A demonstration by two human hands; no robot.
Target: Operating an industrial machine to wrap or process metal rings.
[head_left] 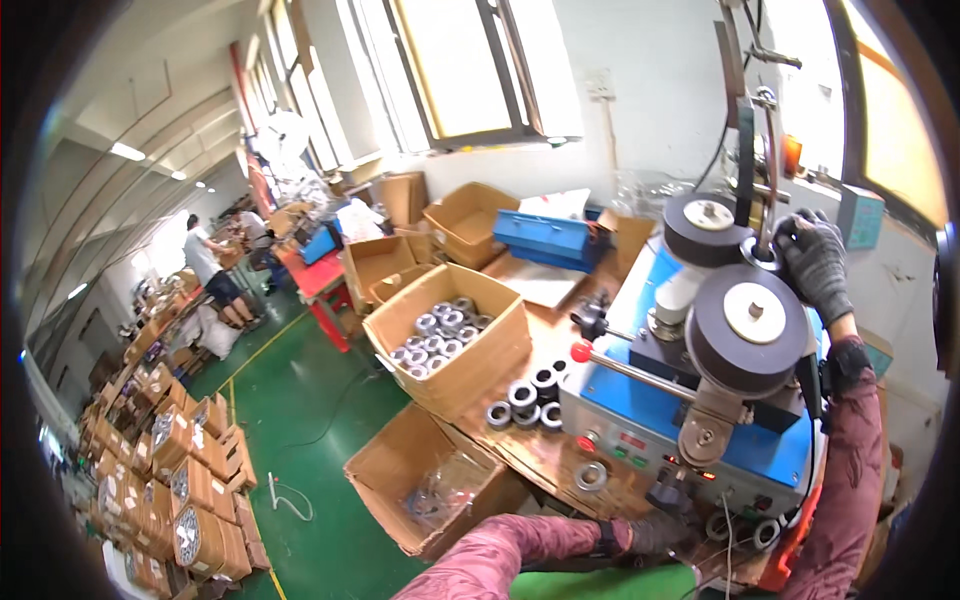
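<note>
My right hand, in a grey knit glove, is at the far side of a blue-topped bench machine. Its bent fingers close on the edge of a metal ring beside an upright rod. Two dark grinding wheels, a far one and a near one, sit left of and in front of that ring. Low at the machine's front is my left hand, also gloved, near a dark fitting. Its fingers are too dark and partly hidden to read. A loose metal ring lies on the wooden bench close by.
Several dark-sided rings stand left of the machine. A cardboard box holds more rings; another below holds clear plastic. Behind them is a blue toolbox. Stacked cartons line the green floor. Other people work far off.
</note>
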